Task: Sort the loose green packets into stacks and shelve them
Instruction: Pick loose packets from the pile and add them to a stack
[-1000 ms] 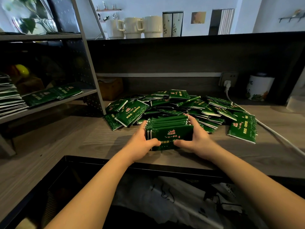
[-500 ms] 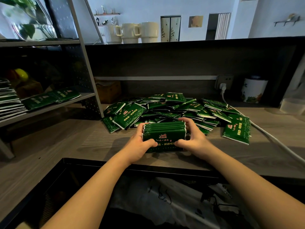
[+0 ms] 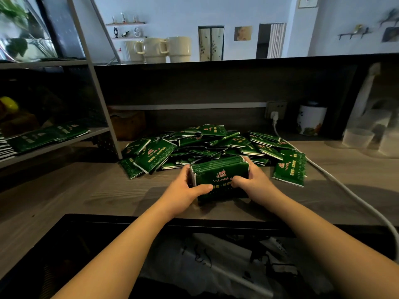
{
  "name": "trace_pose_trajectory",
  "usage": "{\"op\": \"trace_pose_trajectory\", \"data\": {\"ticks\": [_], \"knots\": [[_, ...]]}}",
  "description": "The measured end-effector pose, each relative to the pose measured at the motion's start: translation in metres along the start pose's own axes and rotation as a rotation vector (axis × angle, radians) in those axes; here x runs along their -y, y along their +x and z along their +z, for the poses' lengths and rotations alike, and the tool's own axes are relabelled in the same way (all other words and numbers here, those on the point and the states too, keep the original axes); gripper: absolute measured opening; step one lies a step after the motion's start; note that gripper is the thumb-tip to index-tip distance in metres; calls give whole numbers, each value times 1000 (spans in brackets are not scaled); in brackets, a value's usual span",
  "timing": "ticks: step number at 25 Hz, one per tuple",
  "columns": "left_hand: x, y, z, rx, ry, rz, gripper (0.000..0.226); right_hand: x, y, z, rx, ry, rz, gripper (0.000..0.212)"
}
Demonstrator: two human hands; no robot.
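Observation:
A stack of green packets [image 3: 220, 175] stands on edge on the wooden counter [image 3: 97, 190], squeezed between both hands. My left hand [image 3: 185, 190] grips its left end with the thumb across the front face. My right hand [image 3: 252, 182] grips the right end, thumb also on the front. Behind the stack lies a loose pile of green packets [image 3: 207, 143]. A separate packet [image 3: 290, 168] lies flat to the right. On the metal shelf [image 3: 64, 141] at left lie shelved green packets [image 3: 47, 135].
A white cable [image 3: 345, 190] runs from a wall socket [image 3: 275, 108] across the counter's right side. A white canister [image 3: 311, 119] and clear plastic cups [image 3: 358, 137] stand at back right. Mugs [image 3: 155, 49] sit on the upper ledge. A dark open bin [image 3: 194, 255] lies below the counter edge.
The stack stays held between both hands at about the same spot on the counter. The camera has tilted up slightly, and my thumbs have shifted closer together on the front packet.

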State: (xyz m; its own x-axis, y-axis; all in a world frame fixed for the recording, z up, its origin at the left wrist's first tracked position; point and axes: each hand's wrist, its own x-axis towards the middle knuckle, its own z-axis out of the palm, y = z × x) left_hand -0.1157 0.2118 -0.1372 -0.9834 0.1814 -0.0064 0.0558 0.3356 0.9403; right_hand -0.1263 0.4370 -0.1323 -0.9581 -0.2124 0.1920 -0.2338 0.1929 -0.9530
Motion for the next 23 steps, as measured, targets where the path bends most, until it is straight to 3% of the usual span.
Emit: {"op": "trace_pose_trajectory", "data": {"ticks": [4,7,10,13,16,20,23], "knots": [[-13,12,38,31,-124,32,74,1,-23,-45,-17,-58,12,39],[-23,21,66,41,-144,46,58,-7,-35,-77,-334,-132,-25,35],[-28,29,82,-5,-107,74,57,-22,-36,-108,-598,-470,117,45],[-20,36,87,-64,-57,99,63,-33,-26,-128,-585,-759,321,62],[-11,40,87,-90,-102,90,40,-33,-9,-137,-529,-942,427,70],[-8,39,85,-93,-117,124,56,-28,9,-140,-550,-890,586,83],[-7,41,84,-110,-109,114,78,-25,15,-139,-577,-728,668,74]]}}
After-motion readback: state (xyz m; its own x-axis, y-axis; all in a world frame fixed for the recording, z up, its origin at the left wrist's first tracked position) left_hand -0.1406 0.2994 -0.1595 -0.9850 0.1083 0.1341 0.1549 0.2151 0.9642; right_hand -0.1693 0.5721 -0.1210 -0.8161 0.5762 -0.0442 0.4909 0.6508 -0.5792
